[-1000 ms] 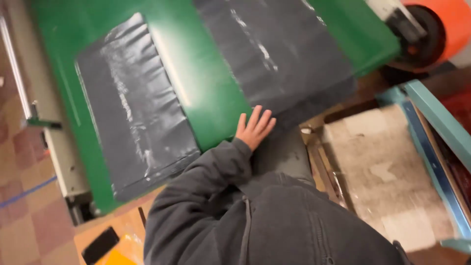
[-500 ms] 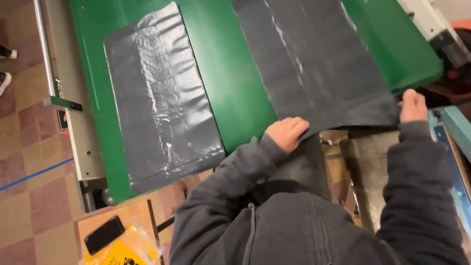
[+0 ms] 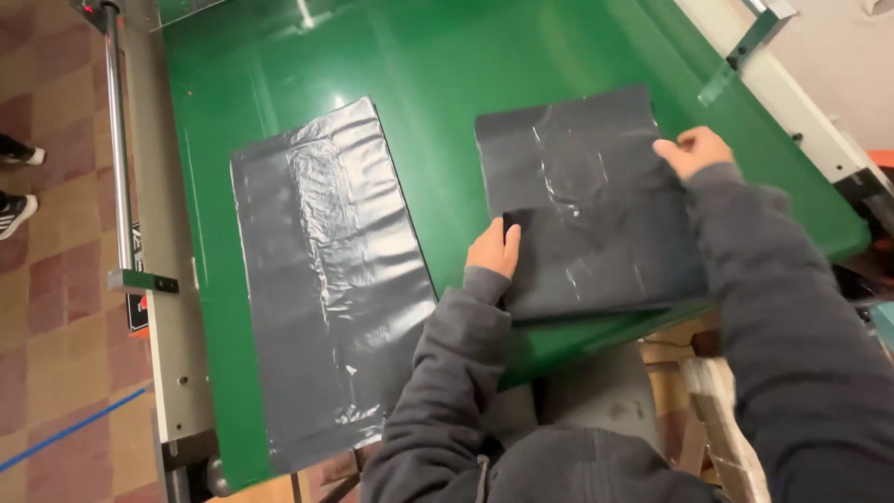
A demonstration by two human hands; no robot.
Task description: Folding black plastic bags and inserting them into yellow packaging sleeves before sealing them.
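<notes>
Head view: looks steeply down over a green worktop (image 3: 447, 65) and both of the person's arms in dark grey sleeves
Worktop surface: smooth, glossy green sheet, flat, with light glare near the far end; it tilts across the frame
Worktop edge: pale metal side rail (image 3: 168, 307) with a round steel bar (image 3: 115, 140) running along it
Folded bag: dark grey plastic bag (image 3: 587, 224), thin film, creased and shiny, roughly rectangular, lying flat on the right part of the worktop with its near edge close to the worktop's edge
Left hand: left hand (image 3: 494, 250) rests on the bag's left edge, fingers curled down with the thumb over the film; a pinch on the edge looks likely but cannot be confirmed
Right hand: right hand (image 3: 694, 151) at the bag's far right edge, fingers bent and closed on the film
Second bag: longer dark grey bag (image 3: 331, 279), same wrinkled glossy film, flat on the left part, well apart from both hands
Floor: reddish-brown square tiles (image 3: 56, 335) with a blue tape line (image 3: 70, 430)
</notes>
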